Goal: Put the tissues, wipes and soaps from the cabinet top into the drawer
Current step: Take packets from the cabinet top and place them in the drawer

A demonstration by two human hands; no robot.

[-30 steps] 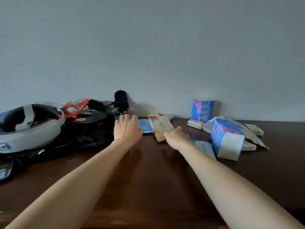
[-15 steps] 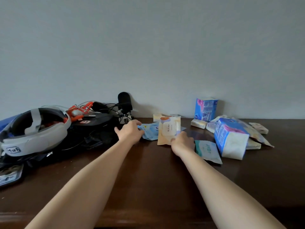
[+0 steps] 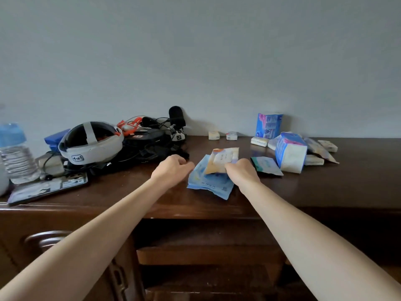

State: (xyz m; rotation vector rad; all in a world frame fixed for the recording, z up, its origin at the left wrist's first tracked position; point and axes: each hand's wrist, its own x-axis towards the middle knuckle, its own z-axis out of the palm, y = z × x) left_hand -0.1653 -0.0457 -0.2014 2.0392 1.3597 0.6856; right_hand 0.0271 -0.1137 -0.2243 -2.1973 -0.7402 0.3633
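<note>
My right hand (image 3: 240, 170) grips a beige and orange wipes pack (image 3: 222, 158), tilted up over blue wipes packs (image 3: 208, 181) that lie near the front of the dark wooden cabinet top (image 3: 325, 187). My left hand (image 3: 172, 168) is closed on the left edge of the blue packs. To the right lie a green wipes pack (image 3: 265, 165), a blue and white tissue pack (image 3: 290, 155), an upright blue tissue pack (image 3: 269, 126) and several small soap bars (image 3: 258, 141). Below the top, the open drawer (image 3: 206, 255) shows between my forearms.
At the left of the cabinet top lie a grey headset (image 3: 91, 142), a tangle of black cables with a microphone (image 3: 176, 118), a phone (image 3: 47, 187) and a water bottle (image 3: 16, 153). Two small boxes (image 3: 222, 135) stand by the wall.
Both hands have drawn the beige pack and the blue packs from the back of the cabinet top toward the front edge. The view has tilted down, so the open drawer now shows.
</note>
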